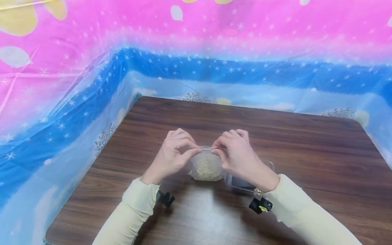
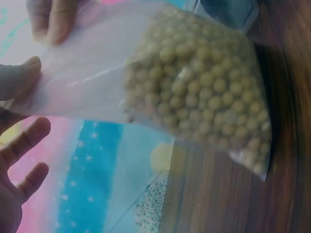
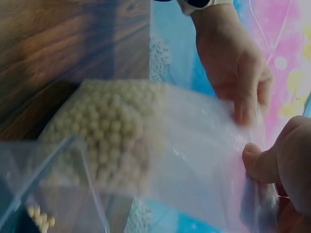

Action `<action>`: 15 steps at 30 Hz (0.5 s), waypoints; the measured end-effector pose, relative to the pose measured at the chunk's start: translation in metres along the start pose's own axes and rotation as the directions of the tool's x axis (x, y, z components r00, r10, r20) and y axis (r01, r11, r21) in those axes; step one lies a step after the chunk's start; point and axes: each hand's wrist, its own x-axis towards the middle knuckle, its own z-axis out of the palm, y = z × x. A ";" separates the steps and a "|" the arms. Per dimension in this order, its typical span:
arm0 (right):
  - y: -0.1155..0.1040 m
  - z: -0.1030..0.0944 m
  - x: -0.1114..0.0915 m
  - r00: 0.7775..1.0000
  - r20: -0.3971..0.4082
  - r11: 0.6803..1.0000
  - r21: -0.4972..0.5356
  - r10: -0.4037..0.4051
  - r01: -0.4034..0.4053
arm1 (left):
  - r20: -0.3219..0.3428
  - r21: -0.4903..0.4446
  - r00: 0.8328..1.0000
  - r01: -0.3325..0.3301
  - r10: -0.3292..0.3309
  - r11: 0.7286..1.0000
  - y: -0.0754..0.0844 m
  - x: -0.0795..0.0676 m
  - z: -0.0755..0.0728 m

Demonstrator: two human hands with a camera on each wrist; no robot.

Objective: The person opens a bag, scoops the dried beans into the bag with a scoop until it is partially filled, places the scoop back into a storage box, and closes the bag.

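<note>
A clear plastic bag point(image 1: 207, 167) stands upright on the table, its lower part bulging with round, pale yellow soybeans point(image 2: 204, 87). My left hand point(image 1: 174, 152) pinches the left end of the bag's top edge between thumb and fingers. At the right end, the thumb and fingers of my right hand point(image 1: 238, 154) grip the same edge. The upper part of the bag point(image 3: 199, 150) holds no beans and is drawn up flat between the two hands. In the left wrist view, the other fingers of the left hand spread away from the plastic.
Beside the bag, partly under my right forearm, sits a clear plastic box point(image 1: 237, 183). A few loose beans point(image 3: 43, 221) show by its wall. The dark wood table point(image 1: 147, 119) has rounded corners, with a pink and blue printed cloth point(image 1: 245, 73) hanging around it.
</note>
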 end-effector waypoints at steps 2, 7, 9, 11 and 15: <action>0.005 -0.005 -0.005 1.000 0.005 1.000 0.008 0.020 -0.020 | -0.006 0.011 1.000 0.000 0.000 1.000 0.000 -0.001 -0.003; 0.012 -0.009 -0.013 0.999 0.005 0.999 0.008 0.041 -0.041 | -0.019 0.022 1.000 0.007 -0.007 1.000 -0.002 -0.005 -0.011; 0.014 -0.009 -0.015 0.999 -0.011 0.999 0.011 0.037 -0.037 | -0.022 0.026 0.999 0.028 -0.027 0.999 -0.004 -0.005 -0.013; 0.016 -0.008 -0.016 0.999 -0.010 0.999 0.013 0.044 -0.044 | -0.011 0.013 0.997 0.078 -0.078 0.997 -0.006 -0.005 -0.014; 0.020 -0.014 -0.021 0.991 0.064 0.992 0.029 0.120 -0.122 | 0.072 -0.002 0.957 0.282 -0.281 0.959 -0.009 -0.008 -0.017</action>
